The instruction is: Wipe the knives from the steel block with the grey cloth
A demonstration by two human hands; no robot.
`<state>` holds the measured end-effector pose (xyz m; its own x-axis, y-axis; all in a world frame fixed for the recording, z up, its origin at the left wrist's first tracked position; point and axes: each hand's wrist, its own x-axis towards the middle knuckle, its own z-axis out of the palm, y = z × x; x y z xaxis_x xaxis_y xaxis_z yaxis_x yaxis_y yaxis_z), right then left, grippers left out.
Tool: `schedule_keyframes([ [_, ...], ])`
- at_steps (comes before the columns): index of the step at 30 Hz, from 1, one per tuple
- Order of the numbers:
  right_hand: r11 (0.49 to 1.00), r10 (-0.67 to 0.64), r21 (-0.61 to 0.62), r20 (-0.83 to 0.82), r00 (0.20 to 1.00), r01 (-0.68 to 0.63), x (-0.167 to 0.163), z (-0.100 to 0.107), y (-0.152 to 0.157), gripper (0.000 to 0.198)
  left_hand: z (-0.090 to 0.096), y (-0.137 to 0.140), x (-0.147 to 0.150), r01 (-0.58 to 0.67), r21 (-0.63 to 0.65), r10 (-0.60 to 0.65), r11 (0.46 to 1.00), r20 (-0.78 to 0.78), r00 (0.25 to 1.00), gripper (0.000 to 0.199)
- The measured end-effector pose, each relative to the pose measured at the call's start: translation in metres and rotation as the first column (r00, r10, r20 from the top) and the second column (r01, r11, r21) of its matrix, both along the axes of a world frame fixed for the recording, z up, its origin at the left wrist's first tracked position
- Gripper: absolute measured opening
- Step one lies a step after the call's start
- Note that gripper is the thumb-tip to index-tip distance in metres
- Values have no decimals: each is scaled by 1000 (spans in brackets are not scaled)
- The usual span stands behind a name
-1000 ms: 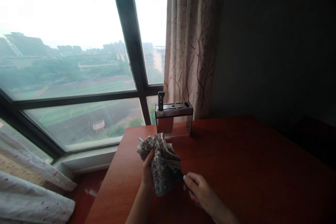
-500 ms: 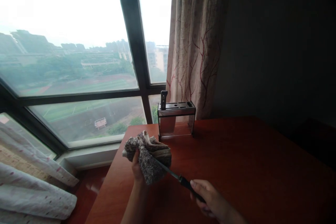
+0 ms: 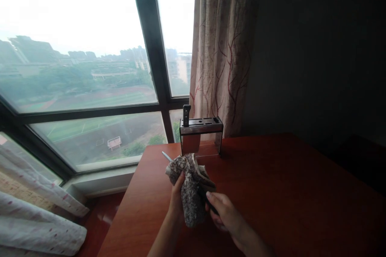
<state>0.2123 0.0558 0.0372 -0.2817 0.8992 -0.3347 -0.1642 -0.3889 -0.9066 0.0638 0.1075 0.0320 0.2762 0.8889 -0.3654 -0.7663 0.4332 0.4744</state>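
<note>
The person's left hand (image 3: 177, 196) is closed around a bunched grey-brown cloth (image 3: 191, 204), thumb pressed on top, while the right hand (image 3: 224, 213) grips a black handle (image 3: 212, 207). A slim metal rod (image 3: 167, 156) runs through the cloth, its tip poking out the far left side. All are held above the reddish table (image 3: 271, 180); beyond them, near its far edge, stands a clear-sided holder (image 3: 201, 129) with one dark upright handle (image 3: 186, 115) in its top.

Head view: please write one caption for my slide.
Left hand holds a towel around a honing rod; right hand grips its black handle.
</note>
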Motion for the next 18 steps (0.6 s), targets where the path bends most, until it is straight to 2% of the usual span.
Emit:
schedule_keyframes([
  [2,1000,2,19,19,1000,-3,-5,-2,3,57,0,-2,2,6,2,-6,1000,-31,1000,36],
  [5,997,7,73,97,995,-14,-5,-7,2,56,2,-1,2,-56,19,57,998,-47,997,40],
  [8,969,-58,248,278,959,-13,3,-8,-6,51,4,1,-1,-138,16,139,990,-32,990,41],
  [11,906,-129,412,491,861,-99,16,-2,-17,41,5,7,-10,-197,-27,197,980,1,980,33],
  [14,883,-124,424,625,771,-202,28,2,-27,35,3,14,-21,-300,-22,301,954,26,953,24],
  [18,865,-113,427,680,725,-265,38,2,-33,33,-2,19,-30,-368,19,366,929,78,927,20],
])
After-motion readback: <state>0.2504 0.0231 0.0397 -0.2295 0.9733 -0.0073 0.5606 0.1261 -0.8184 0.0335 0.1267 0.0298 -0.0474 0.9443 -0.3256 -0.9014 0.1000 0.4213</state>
